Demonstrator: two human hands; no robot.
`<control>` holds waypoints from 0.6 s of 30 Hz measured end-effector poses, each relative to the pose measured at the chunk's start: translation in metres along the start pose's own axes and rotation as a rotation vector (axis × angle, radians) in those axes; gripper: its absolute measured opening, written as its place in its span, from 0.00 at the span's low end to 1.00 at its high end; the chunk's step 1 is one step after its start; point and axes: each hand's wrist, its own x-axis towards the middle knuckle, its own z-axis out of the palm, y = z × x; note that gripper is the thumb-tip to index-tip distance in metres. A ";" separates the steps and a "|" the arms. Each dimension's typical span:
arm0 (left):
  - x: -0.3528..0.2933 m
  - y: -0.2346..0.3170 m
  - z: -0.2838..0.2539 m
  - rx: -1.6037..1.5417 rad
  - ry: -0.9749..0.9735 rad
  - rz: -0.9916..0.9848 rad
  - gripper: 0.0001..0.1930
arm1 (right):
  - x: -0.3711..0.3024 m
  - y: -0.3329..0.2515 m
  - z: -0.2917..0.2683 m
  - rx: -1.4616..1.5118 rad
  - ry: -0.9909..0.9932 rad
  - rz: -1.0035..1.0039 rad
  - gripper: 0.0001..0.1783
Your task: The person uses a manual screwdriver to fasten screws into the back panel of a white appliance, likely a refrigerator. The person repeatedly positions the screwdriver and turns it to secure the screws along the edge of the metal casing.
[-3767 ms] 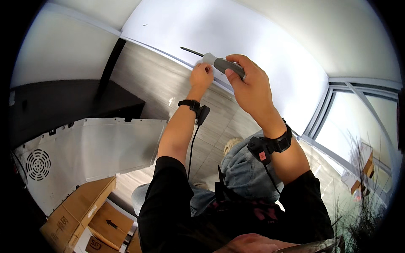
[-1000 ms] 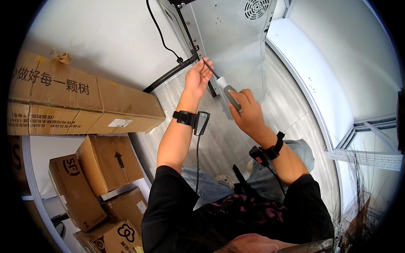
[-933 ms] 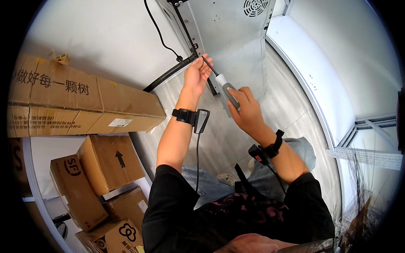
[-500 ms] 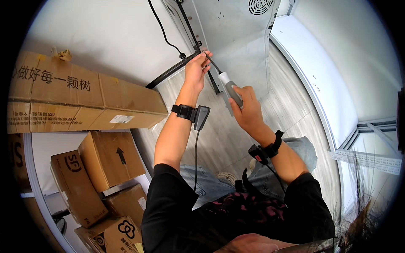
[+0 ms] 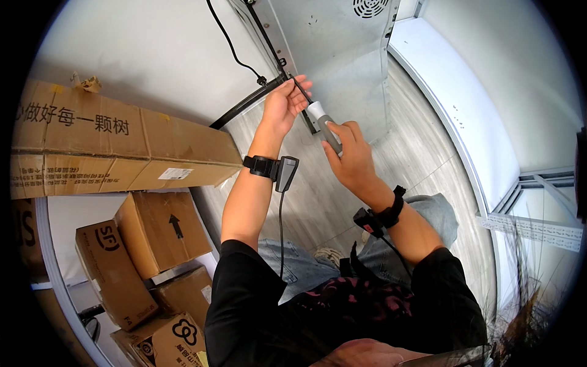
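My right hand [image 5: 351, 156] is wrapped round the grey and white handle of a screwdriver [image 5: 327, 125]. Its dark shaft slants up and left to the lower corner of a grey metal cabinet panel [image 5: 333, 55]. At the shaft's far end is my left hand [image 5: 284, 104], thumb and forefinger closed about it, other fingers loosely stretched out. The tip and any screw there are hidden or too small to make out. Beside my left fingers runs a black frame bar [image 5: 249, 101]. A black cable [image 5: 229, 43] hangs close by.
A long cardboard box [image 5: 131, 137] lies to my left, above a shelf with several smaller cardboard boxes [image 5: 162, 229]. A white ledge [image 5: 452, 110] curves along the right. Grey wood-look floor [image 5: 293, 202] lies below my hands. Strapped devices with cables sit on both wrists.
Both hands and the screwdriver have shifted slightly left in the picture, as has the panel. My left hand's outer fingers are straighter. The right hand keeps its grip on the handle.
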 end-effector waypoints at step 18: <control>0.004 -0.012 0.004 0.088 0.155 0.056 0.12 | -0.012 -0.002 0.002 0.000 0.039 0.110 0.19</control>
